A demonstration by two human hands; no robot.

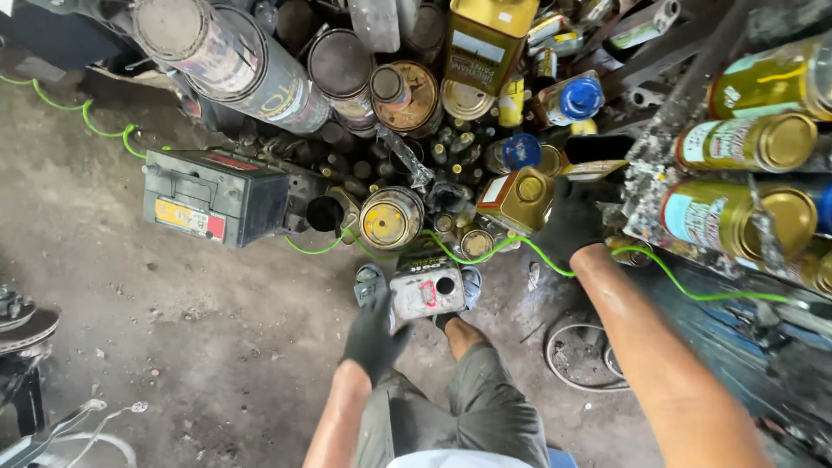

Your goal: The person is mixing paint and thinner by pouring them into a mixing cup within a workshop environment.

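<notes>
Gloved left hand [374, 336] grips a dented grey can [426, 293]; gloved right hand [572, 221] closes on a gold tin [517, 199] beside the shelf edge [641, 186]

Grimy concrete floor [217, 347] crowded with cans

A black battery [215, 196], a round yellow tin [391, 217], a gold square can [517, 199], small bottles [455, 152] and a looping green hose [520, 247] lie on it.
</notes>
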